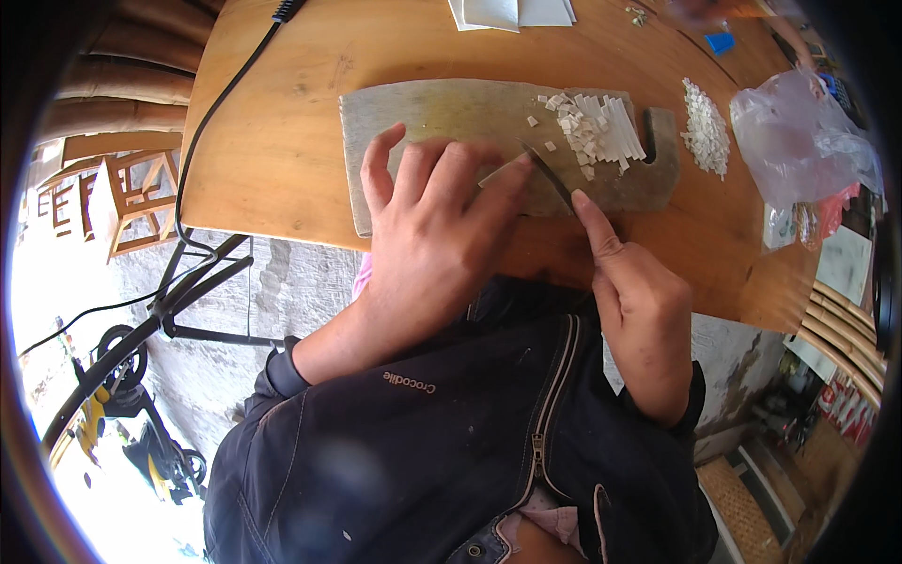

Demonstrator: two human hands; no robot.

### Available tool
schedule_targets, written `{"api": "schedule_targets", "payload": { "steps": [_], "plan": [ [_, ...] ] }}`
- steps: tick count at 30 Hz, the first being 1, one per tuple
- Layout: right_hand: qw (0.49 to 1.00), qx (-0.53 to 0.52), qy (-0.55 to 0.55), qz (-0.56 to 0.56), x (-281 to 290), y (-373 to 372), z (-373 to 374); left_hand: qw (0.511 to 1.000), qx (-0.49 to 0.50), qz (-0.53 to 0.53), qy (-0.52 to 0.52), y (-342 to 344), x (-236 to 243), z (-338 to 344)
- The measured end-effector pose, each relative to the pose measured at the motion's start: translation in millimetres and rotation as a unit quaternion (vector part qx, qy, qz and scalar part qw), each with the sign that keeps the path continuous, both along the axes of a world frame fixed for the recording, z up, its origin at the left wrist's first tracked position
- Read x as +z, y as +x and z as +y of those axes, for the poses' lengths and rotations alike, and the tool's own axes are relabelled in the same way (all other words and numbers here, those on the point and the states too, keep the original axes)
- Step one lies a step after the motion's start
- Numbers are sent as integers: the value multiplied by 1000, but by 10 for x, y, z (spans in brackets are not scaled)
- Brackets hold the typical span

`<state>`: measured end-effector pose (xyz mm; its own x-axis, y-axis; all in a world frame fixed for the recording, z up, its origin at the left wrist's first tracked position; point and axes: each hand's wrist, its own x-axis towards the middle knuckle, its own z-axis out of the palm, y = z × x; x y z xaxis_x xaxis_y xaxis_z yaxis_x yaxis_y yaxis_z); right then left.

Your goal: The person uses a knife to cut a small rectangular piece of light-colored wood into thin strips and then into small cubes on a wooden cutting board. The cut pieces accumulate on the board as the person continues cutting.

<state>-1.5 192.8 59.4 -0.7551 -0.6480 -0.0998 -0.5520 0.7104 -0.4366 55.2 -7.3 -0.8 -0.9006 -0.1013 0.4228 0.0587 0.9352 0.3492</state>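
A broad wooden table (272, 141) fills the upper part of the view, and a worn grey cutting board (423, 117) with a notch at its right end is laid across it. The left hand (432, 235) is spread flat on the near middle of the board, fingers splayed and pressed down, with the fingertips reaching toward a knife (550, 179). The knife is gripped by the right hand (644, 310), which is closed around the handle while the index finger is stretched along the back of the thin dark blade; the handle itself is hidden in the fist. The blade is angled up and to the left, its tip just beside the left fingertips. A bundle of white strips (615, 127) is seen on the board beyond the blade, up and to the right of both hands, and small white cut squares (571, 122) are scattered at its left end. A separate heap of white pieces (707, 136) is piled on the table right of the board, next to a crumpled clear plastic bag (799, 146). A black cable (221, 94) is trailed over the table's left edge.
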Motion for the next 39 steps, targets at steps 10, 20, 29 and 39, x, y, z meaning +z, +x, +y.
{"api": "schedule_targets", "payload": {
  "steps": [10,20,29,39],
  "plan": [
    [990,-30,-118,-64,-112,-33,63,1000,3,-4,20,27,30,-10],
    [990,-29,-127,-63,-124,-16,39,999,-3,7,38,18,24,-23],
    [992,-26,-100,-65,-100,-22,29,999,-2,11,42,17,5,-28],
    [997,-36,-68,-30,-63,35,-26,999,-12,28,45,27,-1,-44]
  ]
}}
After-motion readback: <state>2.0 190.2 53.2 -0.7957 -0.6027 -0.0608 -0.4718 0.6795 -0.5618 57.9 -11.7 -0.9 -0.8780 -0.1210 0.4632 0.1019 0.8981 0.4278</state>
